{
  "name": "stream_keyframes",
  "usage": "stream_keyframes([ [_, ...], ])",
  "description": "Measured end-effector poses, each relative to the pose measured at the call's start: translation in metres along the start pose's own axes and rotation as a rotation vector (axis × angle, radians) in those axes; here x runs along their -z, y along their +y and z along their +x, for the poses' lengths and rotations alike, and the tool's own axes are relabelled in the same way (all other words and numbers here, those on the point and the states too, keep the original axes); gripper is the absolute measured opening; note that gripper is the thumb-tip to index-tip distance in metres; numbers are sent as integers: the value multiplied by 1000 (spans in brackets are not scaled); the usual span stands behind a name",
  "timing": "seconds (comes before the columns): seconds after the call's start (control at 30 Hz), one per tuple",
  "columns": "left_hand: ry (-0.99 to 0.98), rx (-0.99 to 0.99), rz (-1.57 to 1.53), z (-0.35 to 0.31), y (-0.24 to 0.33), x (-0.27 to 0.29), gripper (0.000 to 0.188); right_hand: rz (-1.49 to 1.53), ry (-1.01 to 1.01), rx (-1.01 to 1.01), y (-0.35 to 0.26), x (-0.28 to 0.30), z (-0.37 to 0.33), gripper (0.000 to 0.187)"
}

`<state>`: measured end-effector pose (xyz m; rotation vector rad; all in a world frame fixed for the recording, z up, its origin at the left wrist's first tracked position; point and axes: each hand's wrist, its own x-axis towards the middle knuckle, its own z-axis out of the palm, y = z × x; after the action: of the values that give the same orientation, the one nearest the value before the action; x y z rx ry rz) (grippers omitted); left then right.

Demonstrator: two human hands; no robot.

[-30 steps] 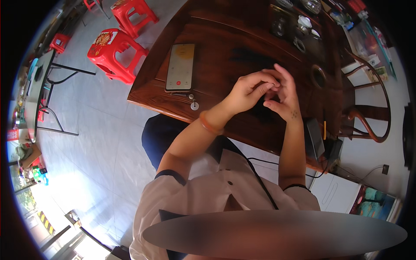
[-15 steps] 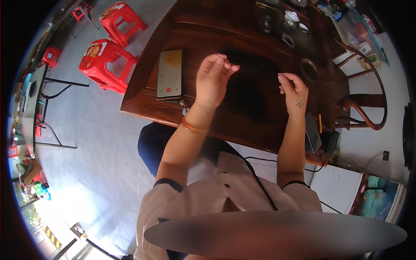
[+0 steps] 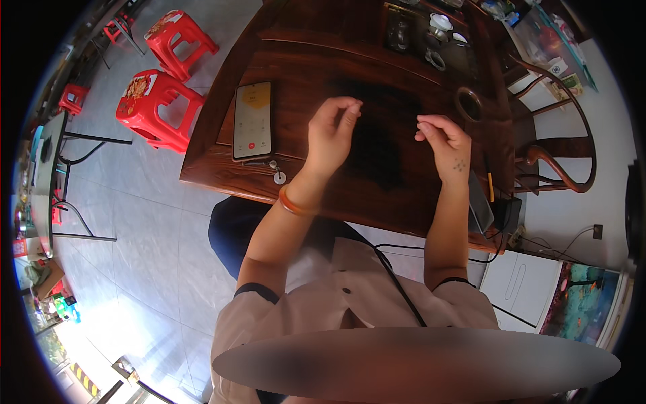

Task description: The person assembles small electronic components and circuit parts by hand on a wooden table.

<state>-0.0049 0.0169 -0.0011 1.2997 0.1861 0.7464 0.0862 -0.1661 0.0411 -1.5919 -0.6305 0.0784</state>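
Observation:
Both my hands are raised over a dark wooden table [image 3: 296, 74], apart from each other. My left hand [image 3: 328, 135], below which an orange bangle [image 3: 294, 205] circles the wrist, has its thumb and fingers pinched together. In a similar pinch, my right hand [image 3: 447, 145] faces it from the right. Whatever the fingertips hold, if anything, is too fine to make out. Between and beneath the hands lies a black, fuzzy-edged mass [image 3: 380, 151], whose kind I cannot tell. Left of my left hand rests a lit phone [image 3: 252, 124], with a key ring [image 3: 278, 176] below it.
Red plastic stools [image 3: 158, 111] stand on the grey floor to the left. A tea tray [image 3: 410, 40] with glassware and a white lidded cup [image 3: 440, 25] sits at the table's far side. A curved wooden chair [image 3: 562, 158] stands at the right, near a dark tablet-like slab [image 3: 480, 202].
My left hand has come slightly nearer to me and its fingers have drawn closer together. The right hand stays pinched. The whole view has shifted a little.

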Motion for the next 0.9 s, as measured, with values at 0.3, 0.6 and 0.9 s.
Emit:
stream_keyframes([
  [0.3, -339, -25, -64, -15, -2, -16, 8, -395, -54, 544, -13, -38, -3, 23],
  [0.6, -263, 128, -425, -11, 2, -15, 8, 163, -87, 23, 2, -42, -12, 22],
  [0.9, -314, 118, -317, -13, 1, -13, 8, 246, -71, 13, 6, -46, -11, 10],
])
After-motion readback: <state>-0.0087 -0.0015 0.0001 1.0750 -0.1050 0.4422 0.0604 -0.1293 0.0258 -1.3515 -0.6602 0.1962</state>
